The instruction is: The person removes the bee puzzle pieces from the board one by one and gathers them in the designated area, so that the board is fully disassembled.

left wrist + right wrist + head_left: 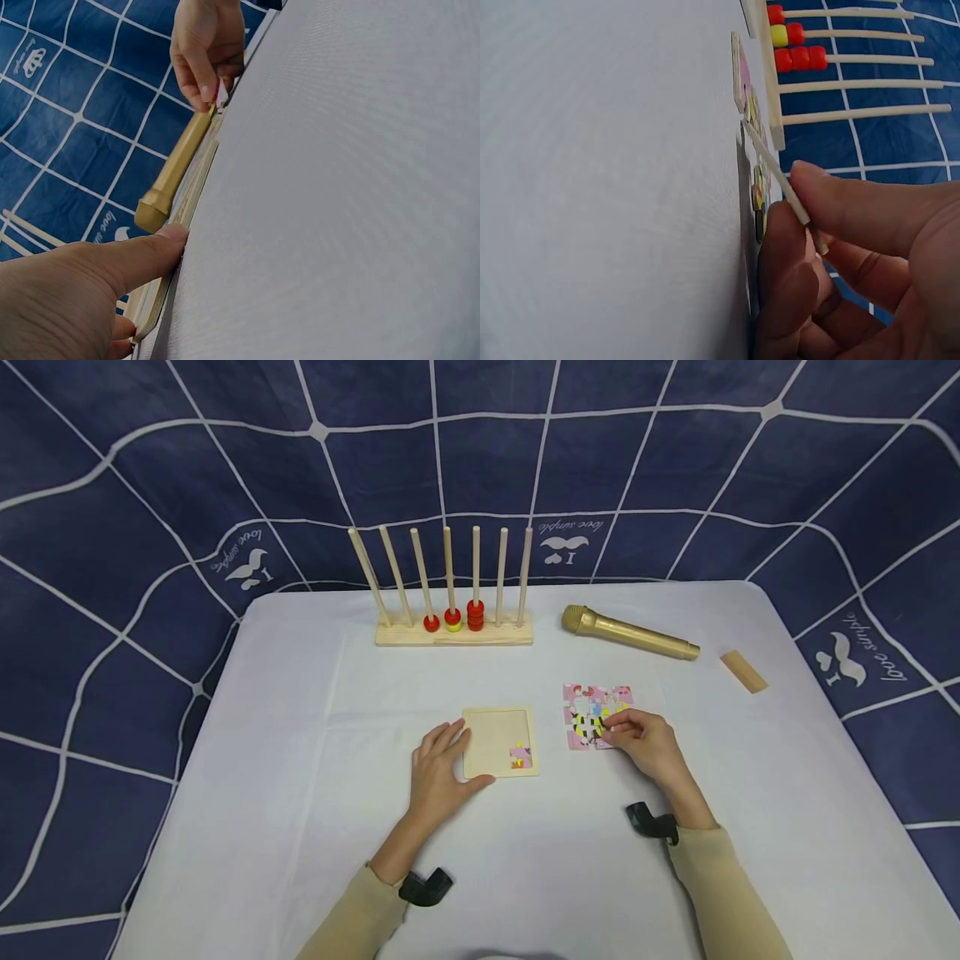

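A square wooden puzzle tray (498, 776) lies on the table with one pink puzzle piece (521, 757) in its lower right corner. My left hand (438, 781) holds the tray at its left side, fingers along the left edge and thumb (150, 255) against the near edge. To the right lies a block of joined pink puzzle pieces (581, 702) with a yellow and black pattern. Over its lower right part, my right hand (647, 745) pinches a puzzle piece (780, 176) between thumb and fingers. That piece is tilted, edge-on in the right wrist view; its picture is hidden.
Behind the tray stands a wooden bead counter (457, 635) with several upright pegs and red and yellow beads. A gold microphone (637, 635) lies at the back right, beside a small flat brown strip (744, 672). Dark blue cloth (480, 468) with white lines hangs behind the table.
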A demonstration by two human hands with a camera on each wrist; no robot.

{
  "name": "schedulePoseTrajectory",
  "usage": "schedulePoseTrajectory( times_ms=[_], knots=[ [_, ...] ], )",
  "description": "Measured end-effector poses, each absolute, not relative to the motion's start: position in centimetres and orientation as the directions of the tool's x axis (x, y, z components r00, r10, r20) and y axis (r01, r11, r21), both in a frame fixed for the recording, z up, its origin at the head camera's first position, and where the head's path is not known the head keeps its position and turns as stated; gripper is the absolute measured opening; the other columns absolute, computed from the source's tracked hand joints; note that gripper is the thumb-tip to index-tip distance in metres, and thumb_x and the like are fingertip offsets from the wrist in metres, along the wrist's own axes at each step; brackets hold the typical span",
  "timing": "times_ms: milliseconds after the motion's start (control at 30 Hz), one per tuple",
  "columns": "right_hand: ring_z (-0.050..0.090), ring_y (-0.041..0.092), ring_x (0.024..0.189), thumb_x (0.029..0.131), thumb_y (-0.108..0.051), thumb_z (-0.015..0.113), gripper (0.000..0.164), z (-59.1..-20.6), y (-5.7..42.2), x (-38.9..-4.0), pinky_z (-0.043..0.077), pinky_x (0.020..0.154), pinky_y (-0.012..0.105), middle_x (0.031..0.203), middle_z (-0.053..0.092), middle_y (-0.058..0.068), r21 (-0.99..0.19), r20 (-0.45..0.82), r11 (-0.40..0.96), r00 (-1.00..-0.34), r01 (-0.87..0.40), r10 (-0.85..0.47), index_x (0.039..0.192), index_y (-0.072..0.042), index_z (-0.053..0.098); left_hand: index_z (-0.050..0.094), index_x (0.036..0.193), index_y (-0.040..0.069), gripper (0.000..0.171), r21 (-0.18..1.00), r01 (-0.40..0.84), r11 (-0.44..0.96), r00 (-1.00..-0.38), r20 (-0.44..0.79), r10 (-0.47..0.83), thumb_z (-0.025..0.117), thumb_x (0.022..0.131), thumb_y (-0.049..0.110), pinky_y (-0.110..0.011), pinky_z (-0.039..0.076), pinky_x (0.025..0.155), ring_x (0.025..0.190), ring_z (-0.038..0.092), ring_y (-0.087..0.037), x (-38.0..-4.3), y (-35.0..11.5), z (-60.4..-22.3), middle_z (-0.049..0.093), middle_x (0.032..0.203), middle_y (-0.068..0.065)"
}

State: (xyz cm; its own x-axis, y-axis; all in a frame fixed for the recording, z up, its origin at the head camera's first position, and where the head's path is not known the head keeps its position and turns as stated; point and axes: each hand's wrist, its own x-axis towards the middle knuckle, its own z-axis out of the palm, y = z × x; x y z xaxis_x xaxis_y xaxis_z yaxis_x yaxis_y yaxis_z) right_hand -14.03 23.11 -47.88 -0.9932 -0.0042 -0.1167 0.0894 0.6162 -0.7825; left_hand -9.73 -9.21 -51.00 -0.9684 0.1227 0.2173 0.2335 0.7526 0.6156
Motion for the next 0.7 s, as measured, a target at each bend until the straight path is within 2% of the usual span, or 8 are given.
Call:
schedulePoseTrajectory(
  times_ms=[367,700],
  knots=[
    [0.051,0.008,0.061,0.082,-0.007,0.076,0.013,-47.88,22.75,-13.89,0.04,0.053,0.019,0.072,0.064,0.008,-0.72,-0.046,0.693,-0.999,0.051,0.026,0.09,0.0,0.07,0.061,0.129,-0.003,0.081,0.61,0.233,0.758,-0.969,0.212,0.127,0.091,0.064,0.033,-0.052,0.034,0.1,0.134,0.041,-0.033,-9.81,-9.26,-51.07,0.053,0.144,-0.012],
    [0.051,0.009,0.063,0.08,-0.011,0.079,0.016,-48.14,22.81,-13.87,0.039,0.058,0.02,0.073,0.066,0.006,-0.67,-0.019,0.742,-0.999,0.033,0.027,0.089,-0.002,0.07,0.061,0.129,-0.003,0.08,0.614,0.226,0.757,-0.971,0.202,0.126,0.091,0.064,0.033,-0.052,0.034,0.101,0.134,0.041,-0.032,-9.76,-9.24,-50.88,0.053,0.144,-0.012]
  ],
)
